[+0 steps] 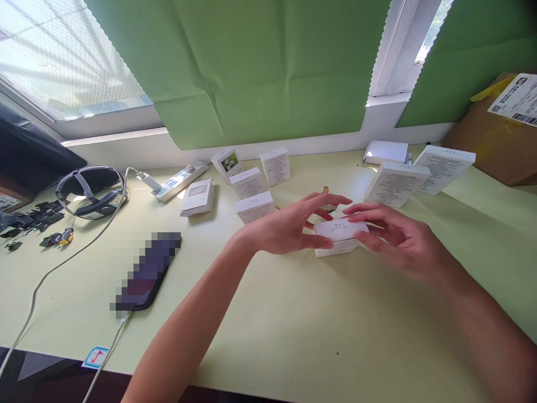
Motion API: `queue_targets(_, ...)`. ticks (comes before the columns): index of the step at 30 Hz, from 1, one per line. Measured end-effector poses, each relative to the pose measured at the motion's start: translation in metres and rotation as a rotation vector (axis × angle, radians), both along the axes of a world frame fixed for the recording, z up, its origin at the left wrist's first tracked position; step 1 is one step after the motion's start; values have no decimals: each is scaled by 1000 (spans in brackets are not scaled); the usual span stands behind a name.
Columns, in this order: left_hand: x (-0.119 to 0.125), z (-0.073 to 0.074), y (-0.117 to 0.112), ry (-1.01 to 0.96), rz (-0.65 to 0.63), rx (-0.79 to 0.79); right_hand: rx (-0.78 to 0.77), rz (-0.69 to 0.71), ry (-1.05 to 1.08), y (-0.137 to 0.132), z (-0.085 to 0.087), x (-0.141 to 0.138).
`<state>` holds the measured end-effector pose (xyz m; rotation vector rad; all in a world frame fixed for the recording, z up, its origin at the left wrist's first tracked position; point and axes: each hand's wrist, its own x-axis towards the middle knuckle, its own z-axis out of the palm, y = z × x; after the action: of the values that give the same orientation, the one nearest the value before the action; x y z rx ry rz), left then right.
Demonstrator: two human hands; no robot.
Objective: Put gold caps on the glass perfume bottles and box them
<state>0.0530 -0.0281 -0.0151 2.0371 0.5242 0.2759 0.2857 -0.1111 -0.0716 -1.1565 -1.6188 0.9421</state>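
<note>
Head view: at frame centre, your left hand (289, 229) and right hand (394, 238) pinch a small white box (339, 236) from both ends, fingers half-curled. It rests flat on the surface (272, 324), long axis left-right, printed top upward. You appear mid-handling; next calls for a firm hold before lifting or opening.

Small white box (340, 236): matt cardboard. Table (293, 324): smooth pale-green matt top. Green curtain (260, 67): creased cloth. Phone (146, 272): glossy.
</note>
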Motion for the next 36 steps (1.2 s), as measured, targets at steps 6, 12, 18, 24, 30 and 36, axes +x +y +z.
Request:
queue_targets(6, 5, -9, 4, -57, -17, -157, -235, 118, 309, 6, -2, -5)
queue_targets(12, 10, -20, 5, -153, 9, -384, -268, 136, 383, 8, -6, -7)
queue_targets(18, 10, -25, 7, -193, 50, -478, -326, 80, 408, 8, -12, -12)
queue_targets(24, 10, -27, 8, -212, 73, -482, -329, 22, 414, 6, -9, -17)
queue_targets(30, 8, -22, 6, -129, 36, -281, -310, 5, 373, 6, -5, -13)
queue_targets(36, 8, -16, 3, -17, 27, -91, -323, 14, 327, 6, -7, -11)
